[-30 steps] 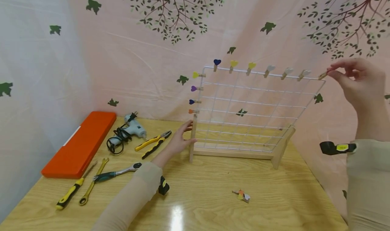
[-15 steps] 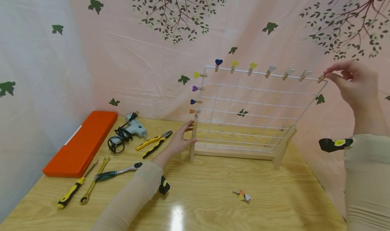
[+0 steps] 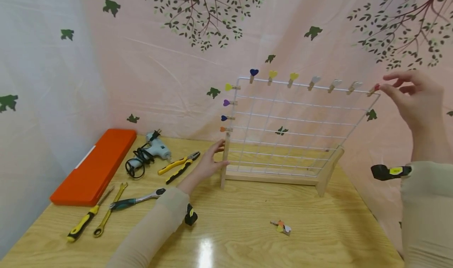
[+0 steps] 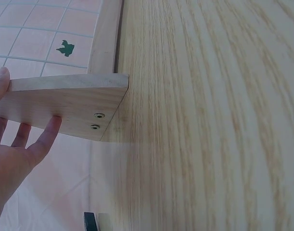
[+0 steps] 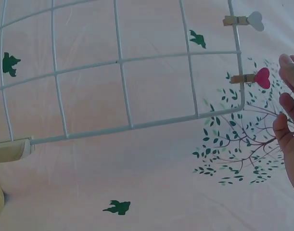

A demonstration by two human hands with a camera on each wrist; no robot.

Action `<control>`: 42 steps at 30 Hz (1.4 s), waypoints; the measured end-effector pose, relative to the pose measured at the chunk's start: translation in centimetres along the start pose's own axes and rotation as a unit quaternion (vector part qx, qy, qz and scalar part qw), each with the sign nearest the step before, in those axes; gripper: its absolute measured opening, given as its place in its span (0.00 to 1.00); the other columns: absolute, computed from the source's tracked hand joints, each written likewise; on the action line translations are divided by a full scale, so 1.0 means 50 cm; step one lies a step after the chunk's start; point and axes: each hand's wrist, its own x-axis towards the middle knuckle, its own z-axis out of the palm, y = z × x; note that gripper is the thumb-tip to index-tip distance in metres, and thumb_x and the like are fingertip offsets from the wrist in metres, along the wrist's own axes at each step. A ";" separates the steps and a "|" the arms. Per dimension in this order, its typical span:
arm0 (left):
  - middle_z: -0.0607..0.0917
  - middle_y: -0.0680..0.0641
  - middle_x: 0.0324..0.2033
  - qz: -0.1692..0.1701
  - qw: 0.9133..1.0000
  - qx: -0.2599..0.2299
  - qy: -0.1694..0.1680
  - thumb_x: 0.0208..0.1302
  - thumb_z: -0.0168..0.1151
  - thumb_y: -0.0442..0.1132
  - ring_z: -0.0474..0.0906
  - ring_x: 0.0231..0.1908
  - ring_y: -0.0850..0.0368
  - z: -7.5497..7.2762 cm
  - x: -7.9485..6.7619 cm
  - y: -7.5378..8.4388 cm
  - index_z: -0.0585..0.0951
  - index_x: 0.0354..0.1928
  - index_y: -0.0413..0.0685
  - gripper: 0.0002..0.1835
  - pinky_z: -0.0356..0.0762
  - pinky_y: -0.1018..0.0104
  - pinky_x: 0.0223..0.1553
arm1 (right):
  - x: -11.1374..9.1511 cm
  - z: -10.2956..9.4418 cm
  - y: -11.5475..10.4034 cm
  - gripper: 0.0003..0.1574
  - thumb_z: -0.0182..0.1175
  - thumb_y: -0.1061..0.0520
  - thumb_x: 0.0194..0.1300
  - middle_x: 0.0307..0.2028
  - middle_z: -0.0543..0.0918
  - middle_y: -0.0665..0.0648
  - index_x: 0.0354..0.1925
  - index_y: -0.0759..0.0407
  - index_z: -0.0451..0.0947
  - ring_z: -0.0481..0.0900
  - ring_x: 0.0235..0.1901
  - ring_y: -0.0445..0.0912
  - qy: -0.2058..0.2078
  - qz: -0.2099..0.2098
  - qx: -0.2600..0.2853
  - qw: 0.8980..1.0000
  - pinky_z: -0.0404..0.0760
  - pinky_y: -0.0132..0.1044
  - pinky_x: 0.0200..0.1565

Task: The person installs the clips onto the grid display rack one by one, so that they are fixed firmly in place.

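A white wire grid point(image 3: 293, 118) leans back in a wooden stand point(image 3: 272, 177). My left hand point(image 3: 207, 166) holds the stand's left side board point(image 4: 65, 98), thumb on one side and fingertips on its outer face. Clipped on the grid's top wire near the right corner is a small wooden clothespin with a pink heart point(image 5: 262, 78). Beside it my right hand point(image 3: 417, 99) has its thumb and fingers parted; the right wrist view shows a gap between them and the heart. More heart clothespins in blue, yellow and white point(image 3: 315, 80) line the top wire, and several sit on the left wire.
Loose heart clothespins point(image 3: 282, 228) lie in a small pile on the table point(image 3: 233, 236). To the left are an orange case point(image 3: 93, 167), a glue gun point(image 3: 155, 148), pliers point(image 3: 182, 166), a ratchet point(image 3: 136, 201), a wrench point(image 3: 109, 211) and a screwdriver point(image 3: 85, 223). A printed cloth hangs behind.
My right hand has let go of the pink-heart clothespin and its fingers have spread, drawing slightly to the right. The clothespin stays on the wire. My left hand has not moved on the stand.
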 end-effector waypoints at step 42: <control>0.59 0.45 0.64 0.006 1.000 -0.026 0.008 0.55 0.61 0.35 0.56 0.62 0.41 0.004 0.008 -0.018 0.52 0.68 0.49 0.41 0.75 0.50 0.46 | -0.534 0.318 0.043 0.15 0.63 0.55 0.53 0.38 0.78 0.54 0.41 0.56 0.77 0.73 0.35 0.48 -0.607 -0.062 0.262 0.747 0.76 0.35 0.37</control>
